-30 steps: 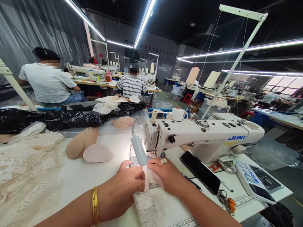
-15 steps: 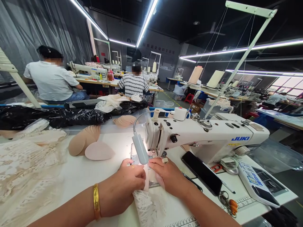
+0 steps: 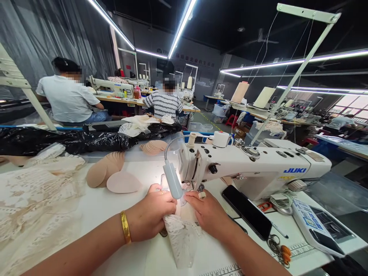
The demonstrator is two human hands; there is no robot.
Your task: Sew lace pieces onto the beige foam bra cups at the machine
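Cream lace fabric point(image 3: 181, 237) trails toward me from below the sewing machine point(image 3: 230, 165), with a pale pink piece along its upper end. My left hand point(image 3: 155, 212), wearing a ring and a gold bangle, has its fingers curled round the fabric's left edge. On the other side, my right hand point(image 3: 211, 212) lies over the work with fingers stretched toward the needle area; something pale wraps one finger. A grey lamp point(image 3: 172, 180) hangs in front of the needle and hides it. My left fingertips are partly covered.
Stacked beige bra cups point(image 3: 99, 172) and a pinkish cup point(image 3: 123, 182) sit left of the machine, beside spread lace point(image 3: 43, 199). At right lie a phone point(image 3: 247, 211), keys point(image 3: 277, 247) and a white box point(image 3: 316, 226). Two people sit at machines ahead.
The lace below my hands has spread and shows more of its patterned face. My right hand lies flatter over the work. The whole view has shifted slightly.
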